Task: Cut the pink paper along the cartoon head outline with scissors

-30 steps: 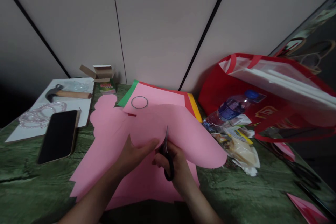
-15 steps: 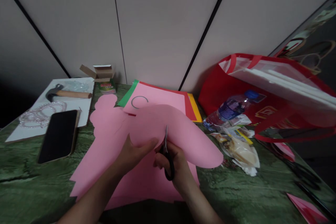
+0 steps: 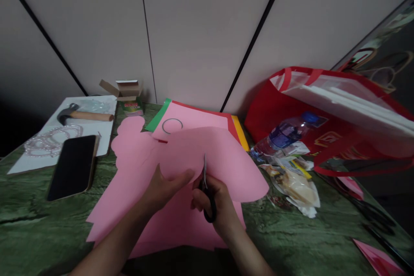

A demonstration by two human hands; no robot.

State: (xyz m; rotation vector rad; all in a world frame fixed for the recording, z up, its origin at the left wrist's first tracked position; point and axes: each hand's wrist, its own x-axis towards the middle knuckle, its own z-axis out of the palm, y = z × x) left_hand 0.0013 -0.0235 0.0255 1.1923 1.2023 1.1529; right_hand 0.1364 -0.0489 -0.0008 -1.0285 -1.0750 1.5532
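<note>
A large pink sheet of paper [image 3: 226, 151] with a wavy cut outline at its left lies across the middle, its right part lifted and curved. My left hand [image 3: 168, 187] grips this sheet, thumb on top and the other fingers hidden beneath. In my right hand [image 3: 215, 196] is a pair of black-handled scissors [image 3: 210, 209], fingers wrapped round the handles. The blades point away from me and stand at the paper, just right of my left thumb. Below both hands lies more pink paper [image 3: 181, 228].
Behind are stacked coloured sheets [image 3: 207, 114] with a thin dark ring [image 3: 172, 126]. At left lie a phone [image 3: 73, 167], a hammer [image 3: 86, 115], bead strings [image 3: 53, 140] and an opened small box [image 3: 131, 101]. At right are a red bag [image 3: 274, 103], a water bottle [image 3: 281, 134], wrappers [image 3: 297, 185] and other scissors [image 3: 377, 215].
The lifted right part of the pink paper has changed its curve, its lower right tip shifting slightly left and up. Both hands and the scissors stay nearly where they were.
</note>
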